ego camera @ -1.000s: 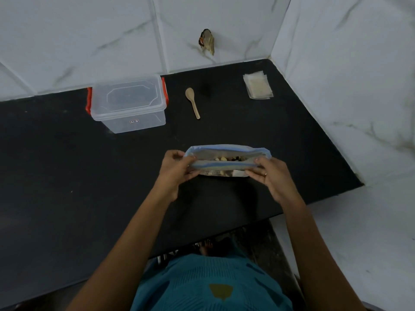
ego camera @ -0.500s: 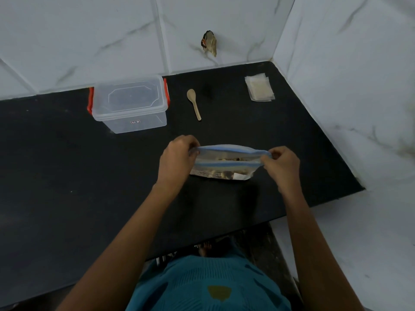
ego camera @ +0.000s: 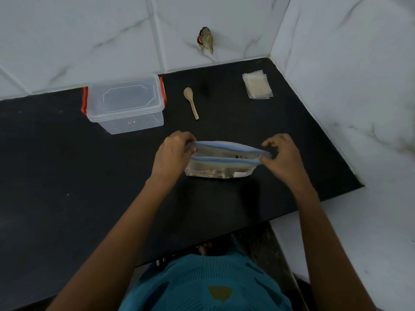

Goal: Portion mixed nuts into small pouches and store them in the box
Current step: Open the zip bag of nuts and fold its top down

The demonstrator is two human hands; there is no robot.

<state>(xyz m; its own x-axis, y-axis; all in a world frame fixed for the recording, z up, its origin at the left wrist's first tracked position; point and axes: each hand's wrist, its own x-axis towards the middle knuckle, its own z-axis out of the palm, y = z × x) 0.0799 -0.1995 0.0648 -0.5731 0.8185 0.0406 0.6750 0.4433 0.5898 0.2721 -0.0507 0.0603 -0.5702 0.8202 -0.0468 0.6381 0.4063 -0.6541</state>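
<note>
Pinching opp. ends of nut bag (ego camera: 222,163) standing on bench (ego camera: 67,176), L hand (ego camera: 173,153) & R hand (ego camera: 284,159) hold mouth part-open; advise even pull, bag kept upright to avoid spillage; spoon (ego camera: 190,102), box (ego camera: 125,104) beyond.

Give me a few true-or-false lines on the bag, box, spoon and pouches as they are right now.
1. The left hand and the right hand each pinch an end of the zip bag at its mouth. True.
2. The clear box has its lid off. False: the lid is on.
3. The wooden spoon is in the bag. False: it lies on the counter, right of the box.
4. The small pouches lie stacked near the back right corner. True.
</note>
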